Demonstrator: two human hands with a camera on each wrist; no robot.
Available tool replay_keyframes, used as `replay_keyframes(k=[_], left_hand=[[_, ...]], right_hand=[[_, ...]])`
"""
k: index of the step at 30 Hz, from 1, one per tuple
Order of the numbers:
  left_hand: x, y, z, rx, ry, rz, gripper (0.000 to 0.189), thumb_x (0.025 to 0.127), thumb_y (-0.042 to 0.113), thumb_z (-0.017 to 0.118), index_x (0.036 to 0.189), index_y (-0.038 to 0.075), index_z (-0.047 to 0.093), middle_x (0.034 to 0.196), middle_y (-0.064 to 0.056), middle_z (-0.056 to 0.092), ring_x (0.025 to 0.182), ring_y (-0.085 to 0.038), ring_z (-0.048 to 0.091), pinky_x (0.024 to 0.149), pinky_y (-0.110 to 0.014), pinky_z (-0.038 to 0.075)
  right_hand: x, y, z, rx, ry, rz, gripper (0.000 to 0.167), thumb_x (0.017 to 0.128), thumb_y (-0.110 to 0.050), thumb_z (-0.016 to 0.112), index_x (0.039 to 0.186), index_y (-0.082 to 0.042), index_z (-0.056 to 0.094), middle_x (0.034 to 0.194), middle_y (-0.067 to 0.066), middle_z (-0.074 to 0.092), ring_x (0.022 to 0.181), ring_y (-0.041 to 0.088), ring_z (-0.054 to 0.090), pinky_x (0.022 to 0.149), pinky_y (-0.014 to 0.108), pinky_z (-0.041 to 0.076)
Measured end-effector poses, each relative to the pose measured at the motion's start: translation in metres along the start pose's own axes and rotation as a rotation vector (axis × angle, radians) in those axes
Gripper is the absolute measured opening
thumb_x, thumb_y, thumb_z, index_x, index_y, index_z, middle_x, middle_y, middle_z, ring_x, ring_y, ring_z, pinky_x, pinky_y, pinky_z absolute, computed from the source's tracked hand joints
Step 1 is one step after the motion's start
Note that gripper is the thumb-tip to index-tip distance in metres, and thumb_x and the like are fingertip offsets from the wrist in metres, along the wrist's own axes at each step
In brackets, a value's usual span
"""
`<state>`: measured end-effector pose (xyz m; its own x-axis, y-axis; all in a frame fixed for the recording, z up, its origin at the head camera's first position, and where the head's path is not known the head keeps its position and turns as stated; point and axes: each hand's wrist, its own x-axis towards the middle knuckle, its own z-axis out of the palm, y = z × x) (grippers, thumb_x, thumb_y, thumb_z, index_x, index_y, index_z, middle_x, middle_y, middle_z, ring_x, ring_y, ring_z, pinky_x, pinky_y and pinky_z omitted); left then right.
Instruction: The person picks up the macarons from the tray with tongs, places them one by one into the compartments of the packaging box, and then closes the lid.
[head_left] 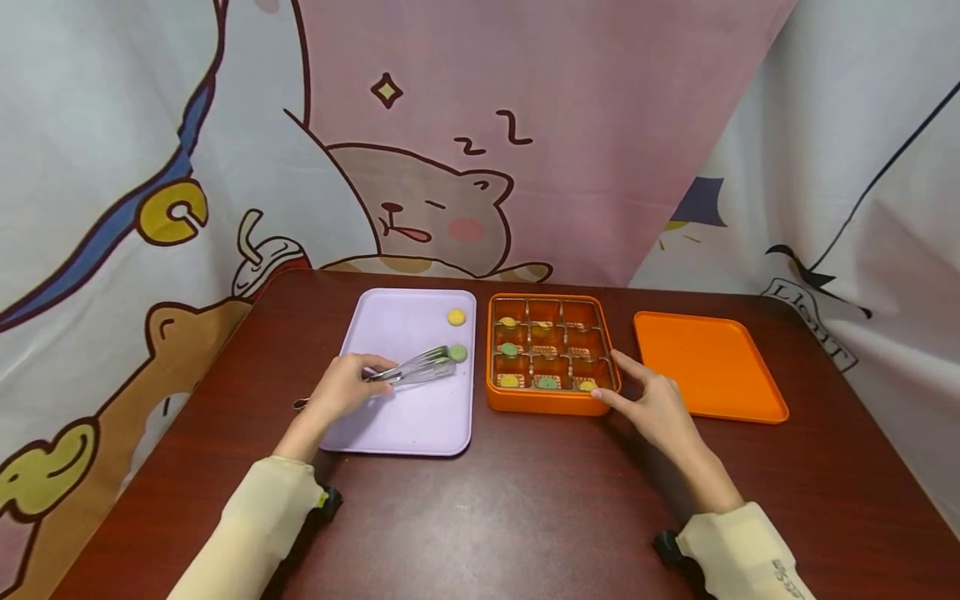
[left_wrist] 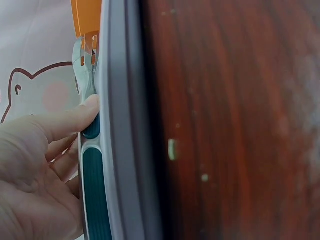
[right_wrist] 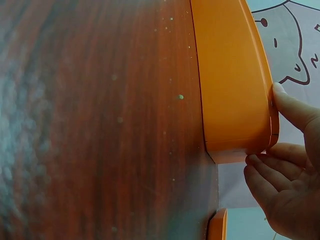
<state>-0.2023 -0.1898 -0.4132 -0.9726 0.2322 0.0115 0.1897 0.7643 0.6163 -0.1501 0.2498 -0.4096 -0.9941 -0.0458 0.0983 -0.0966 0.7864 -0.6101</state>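
My left hand [head_left: 345, 387] grips metal tongs [head_left: 420, 367] with dark green handle grips [left_wrist: 96, 195], over a lilac tray [head_left: 405, 425]. The tongs' tips reach a small round green cookie [head_left: 458, 353] on the tray, overlapping its left edge in the head view. Farther back on the same tray lies a yellow cookie [head_left: 456, 317]. My right hand [head_left: 656, 408] holds the near right corner of an orange box [head_left: 540, 403], thumb on the front rim and fingers along the right side. Inside the box, a clear divided insert holds several yellow and green cookies, including a green one [head_left: 509, 349].
Right of the box, an orange lid [head_left: 708, 367] lies flat on the dark red-brown wooden table [head_left: 480, 517]. Small crumbs dot the tabletop near the tray and the box. A printed cartoon curtain [head_left: 570, 150] hangs behind the table.
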Motion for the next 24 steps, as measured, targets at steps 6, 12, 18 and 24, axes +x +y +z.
replay_keyframes(k=[6, 12, 18, 24], left_hand=[[0.0037, 0.0012, 0.0006, 0.004, -0.003, -0.025, 0.031, 0.081, 0.011, 0.080, 0.112, 0.008, 0.076, 0.101, -0.013, 0.077, 0.084, -0.021, 0.070, 0.065, -0.027, 0.045], [0.0027, -0.0004, 0.0018, -0.005, -0.017, -0.040, 0.031, 0.082, 0.011, 0.080, 0.113, 0.007, 0.076, 0.103, -0.015, 0.076, 0.085, -0.021, 0.071, 0.066, -0.027, 0.046], [0.0000, 0.0006, 0.0009, -0.014, -0.019, -0.042, 0.032, 0.082, 0.011, 0.079, 0.114, 0.006, 0.075, 0.104, -0.015, 0.076, 0.087, -0.022, 0.072, 0.066, -0.026, 0.047], [-0.0010, 0.0030, -0.0018, -0.020, 0.003, -0.042, 0.032, 0.082, 0.012, 0.079, 0.114, 0.007, 0.075, 0.104, -0.015, 0.077, 0.088, -0.023, 0.073, 0.065, -0.025, 0.048]], right_hand=[[-0.0008, 0.0004, -0.0014, 0.008, 0.007, 0.011, 0.076, 0.089, -0.043, 0.073, 0.150, -0.007, 0.045, 0.130, 0.026, 0.063, 0.053, 0.015, 0.031, 0.055, 0.028, 0.035], [-0.0012, 0.0019, 0.0009, 0.008, 0.007, 0.008, 0.076, 0.088, -0.042, 0.074, 0.149, -0.007, 0.046, 0.136, 0.026, 0.059, 0.050, 0.014, 0.031, 0.053, 0.028, 0.035], [-0.0002, 0.0030, 0.0021, -0.022, 0.024, -0.020, 0.074, 0.088, -0.041, 0.075, 0.147, -0.005, 0.048, 0.145, 0.024, 0.051, 0.074, 0.026, 0.051, 0.073, 0.038, 0.045], [0.0000, 0.0030, 0.0015, -0.018, 0.026, -0.029, 0.075, 0.088, -0.041, 0.075, 0.147, -0.004, 0.048, 0.146, 0.023, 0.051, 0.087, 0.030, 0.057, 0.076, 0.039, 0.046]])
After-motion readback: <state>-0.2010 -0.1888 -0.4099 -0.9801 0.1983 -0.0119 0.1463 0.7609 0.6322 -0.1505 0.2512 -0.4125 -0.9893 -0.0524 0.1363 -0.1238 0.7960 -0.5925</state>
